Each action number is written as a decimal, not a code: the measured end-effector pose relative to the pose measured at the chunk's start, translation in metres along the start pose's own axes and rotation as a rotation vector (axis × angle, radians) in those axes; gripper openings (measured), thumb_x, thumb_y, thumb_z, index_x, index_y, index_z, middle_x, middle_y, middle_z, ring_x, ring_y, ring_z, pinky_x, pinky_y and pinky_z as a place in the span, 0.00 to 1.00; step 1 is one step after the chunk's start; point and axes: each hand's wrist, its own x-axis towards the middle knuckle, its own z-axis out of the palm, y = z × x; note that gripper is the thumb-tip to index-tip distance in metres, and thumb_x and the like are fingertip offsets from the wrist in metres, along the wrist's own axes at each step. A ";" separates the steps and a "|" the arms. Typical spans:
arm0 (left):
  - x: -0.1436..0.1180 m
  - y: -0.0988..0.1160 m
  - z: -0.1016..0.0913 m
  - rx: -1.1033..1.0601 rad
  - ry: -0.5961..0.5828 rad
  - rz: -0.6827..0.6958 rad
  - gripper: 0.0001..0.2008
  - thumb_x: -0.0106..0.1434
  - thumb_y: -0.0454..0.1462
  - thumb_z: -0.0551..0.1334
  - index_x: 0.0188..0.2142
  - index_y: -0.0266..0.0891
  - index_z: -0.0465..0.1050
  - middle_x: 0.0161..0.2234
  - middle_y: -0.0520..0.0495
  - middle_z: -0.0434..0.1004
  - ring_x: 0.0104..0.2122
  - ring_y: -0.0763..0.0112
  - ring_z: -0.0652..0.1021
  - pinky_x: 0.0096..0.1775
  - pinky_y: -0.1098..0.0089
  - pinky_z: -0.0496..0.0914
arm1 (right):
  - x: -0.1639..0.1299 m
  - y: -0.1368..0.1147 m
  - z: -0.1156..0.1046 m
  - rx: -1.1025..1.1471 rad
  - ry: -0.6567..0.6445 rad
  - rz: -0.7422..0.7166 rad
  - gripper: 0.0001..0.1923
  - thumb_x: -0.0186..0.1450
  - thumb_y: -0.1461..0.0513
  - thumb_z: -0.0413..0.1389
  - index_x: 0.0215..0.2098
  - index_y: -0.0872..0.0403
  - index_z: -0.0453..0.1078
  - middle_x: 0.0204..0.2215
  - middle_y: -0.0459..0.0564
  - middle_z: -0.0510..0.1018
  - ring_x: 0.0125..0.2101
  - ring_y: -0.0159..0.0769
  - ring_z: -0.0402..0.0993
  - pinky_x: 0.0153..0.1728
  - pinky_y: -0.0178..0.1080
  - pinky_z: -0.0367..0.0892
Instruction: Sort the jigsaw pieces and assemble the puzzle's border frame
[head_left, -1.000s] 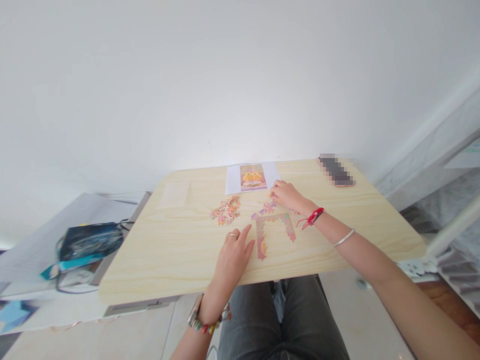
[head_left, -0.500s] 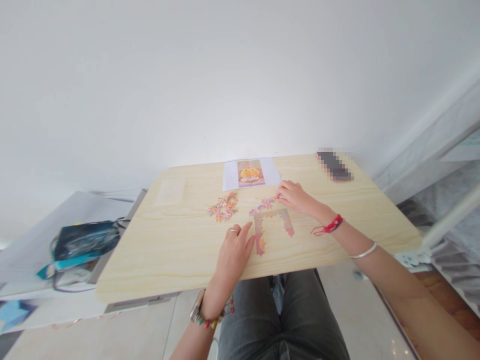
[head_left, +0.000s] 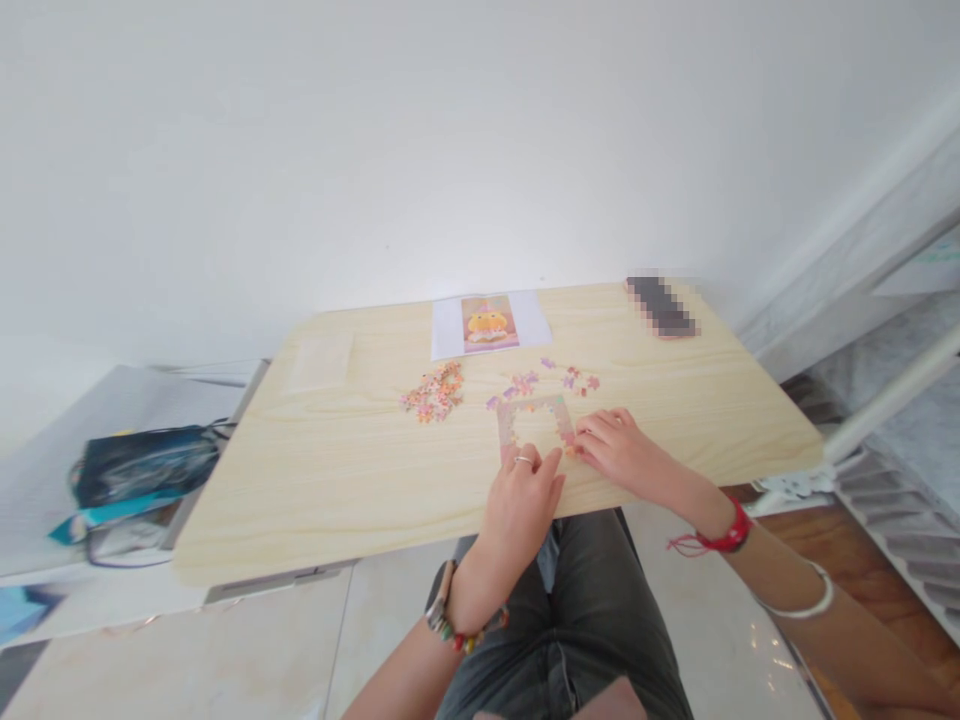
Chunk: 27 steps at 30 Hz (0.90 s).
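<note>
text: you can read none | picture sheet (head_left: 489, 324) at your 12 o'clock on the table (head_left: 337, 470): a yellow figure, no legible lettering | phone (head_left: 661, 306) at 1 o'clock: blurred out, nothing readable

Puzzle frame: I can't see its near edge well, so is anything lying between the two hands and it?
Nothing visible does. The left hand and right hand both rest at the puzzle frame, fingertips on its near edge.
</note>
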 end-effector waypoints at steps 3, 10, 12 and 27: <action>0.003 0.009 0.002 0.022 -0.050 0.006 0.15 0.63 0.35 0.55 0.50 0.41 0.65 0.36 0.45 0.68 0.37 0.62 0.70 0.41 0.62 0.68 | 0.001 -0.001 0.002 -0.009 -0.003 -0.011 0.09 0.67 0.64 0.47 0.38 0.56 0.69 0.35 0.53 0.73 0.39 0.38 0.65 0.40 0.42 0.53; 0.005 0.012 0.003 0.056 -0.069 -0.005 0.14 0.63 0.34 0.54 0.49 0.41 0.65 0.36 0.45 0.68 0.38 0.60 0.70 0.42 0.60 0.66 | 0.002 -0.004 0.003 -0.003 0.004 -0.022 0.08 0.67 0.64 0.47 0.37 0.56 0.68 0.36 0.53 0.73 0.39 0.39 0.65 0.40 0.42 0.54; 0.006 0.013 0.004 0.069 -0.062 -0.008 0.14 0.63 0.34 0.54 0.49 0.41 0.65 0.36 0.45 0.68 0.38 0.60 0.70 0.42 0.59 0.66 | 0.001 -0.004 0.002 0.013 0.020 -0.013 0.08 0.67 0.65 0.47 0.38 0.56 0.69 0.36 0.52 0.73 0.39 0.38 0.65 0.40 0.42 0.53; 0.005 0.018 0.004 0.116 -0.042 -0.029 0.13 0.63 0.33 0.53 0.48 0.39 0.65 0.36 0.44 0.69 0.38 0.59 0.70 0.39 0.61 0.67 | -0.006 -0.007 0.007 0.132 0.161 0.154 0.10 0.66 0.63 0.50 0.30 0.55 0.71 0.30 0.48 0.73 0.34 0.33 0.65 0.38 0.39 0.53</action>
